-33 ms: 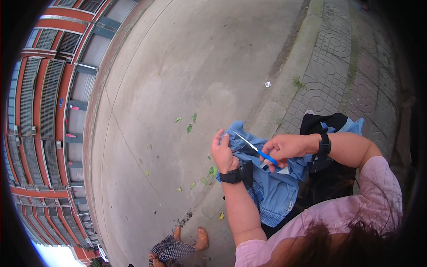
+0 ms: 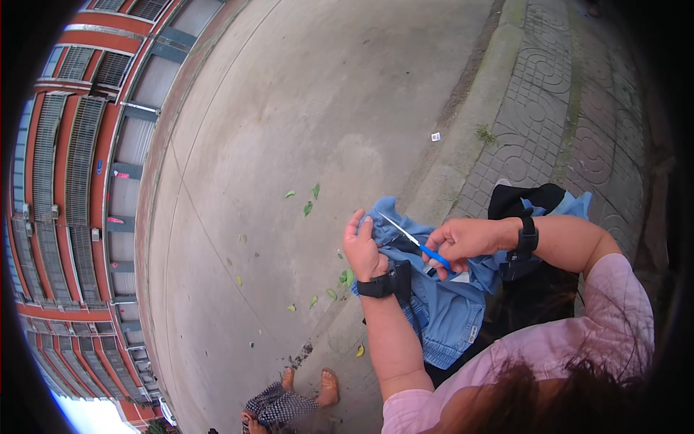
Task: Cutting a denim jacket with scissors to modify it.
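Observation:
A light-blue denim garment (image 2: 452,315) with a gathered elastic band lies across my lap. My left hand (image 2: 363,249) pinches its far left part between thumb and fingers. In my right hand (image 2: 466,240) is a pair of scissors (image 2: 436,257) with blue handles. Their narrow metal blades point up and left over the cloth, the tips close to my left fingers. The blades look nearly closed; whether they touch a thread is too small to tell. A small white patch (image 2: 460,277) shows on the cloth under my right hand. Both wrists wear black bands.
Black and blue cloth (image 2: 535,199) lies beyond my right forearm. A curb (image 2: 477,108) divides patterned paving from the concrete ground (image 2: 289,130), where green leaves (image 2: 308,208) are scattered. Another person's sandalled feet (image 2: 327,388) are at the lower left. A red building (image 2: 72,181) stands far left.

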`<state>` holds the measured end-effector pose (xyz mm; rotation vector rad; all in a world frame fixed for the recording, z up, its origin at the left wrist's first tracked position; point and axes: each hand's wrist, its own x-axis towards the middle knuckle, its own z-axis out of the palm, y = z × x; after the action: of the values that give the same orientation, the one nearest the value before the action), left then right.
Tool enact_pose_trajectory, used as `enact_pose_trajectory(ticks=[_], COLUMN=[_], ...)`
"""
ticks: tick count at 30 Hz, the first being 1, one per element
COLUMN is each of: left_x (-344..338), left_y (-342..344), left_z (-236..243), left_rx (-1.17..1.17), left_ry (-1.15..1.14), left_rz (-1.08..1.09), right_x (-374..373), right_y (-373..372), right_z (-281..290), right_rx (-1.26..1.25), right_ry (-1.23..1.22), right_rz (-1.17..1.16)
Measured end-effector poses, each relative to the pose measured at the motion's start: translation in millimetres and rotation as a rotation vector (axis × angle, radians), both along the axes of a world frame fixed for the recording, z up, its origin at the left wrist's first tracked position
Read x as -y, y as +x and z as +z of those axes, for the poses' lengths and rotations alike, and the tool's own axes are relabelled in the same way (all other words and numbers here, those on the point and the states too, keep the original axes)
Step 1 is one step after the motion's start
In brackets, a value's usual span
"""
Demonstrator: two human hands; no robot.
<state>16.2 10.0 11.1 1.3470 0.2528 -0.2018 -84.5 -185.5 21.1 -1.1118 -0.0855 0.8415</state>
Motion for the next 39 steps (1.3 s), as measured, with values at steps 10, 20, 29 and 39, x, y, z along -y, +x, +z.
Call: enact_pose_trajectory(ticks=[10,20,29,39], left_x=[1,2,5,9], left_y=[-2,-2,-5,-7], left_z=[3,1,8,9], left_rx=[-0.005,0.007,0.013,0.022], left_ry=[0.087,0.093,0.159,0.184], left_rz=[-0.042,0.007,-0.024,-0.055], right_x=[-6,-6,-7,-8], right_y=[-5,-9,-8,-6], right_z=[3,-2,6,5], right_rx=[0.467,0.777,0.761,0.819], right_ry=[-0.487,-0.938,-1.051,-1.142], right_rz=[-0.075,-0.145,-0.139,-0.117])
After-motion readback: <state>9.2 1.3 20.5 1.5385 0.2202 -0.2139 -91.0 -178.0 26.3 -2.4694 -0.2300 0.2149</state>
